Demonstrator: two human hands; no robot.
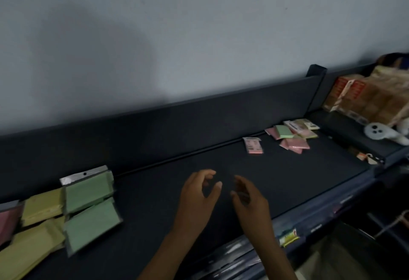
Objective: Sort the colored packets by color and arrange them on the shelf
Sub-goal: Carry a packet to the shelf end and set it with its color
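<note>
Head view: my left hand (199, 193) and right hand (247, 200) hover empty, fingers loose, mid-frame; the thin, plastic-wrapped pink packet (254, 145), upper right, looks light and slippery, best pinched by its edges.

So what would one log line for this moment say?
left hand: empty, over shelf | right hand: empty | green packets: sorted left | mixed pile: unsorted right

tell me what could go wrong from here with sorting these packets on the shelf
1. The front green packet and the yellow packets lie near the shelf's front edge; a passing sleeve could knock them off.
2. The unsorted pile overlaps pink, green and yellow, so grabbing one may drag others along.
3. Dim light makes pale colours look alike; a packet could land in the wrong group. Both the left hand and right hand are empty now.
</note>
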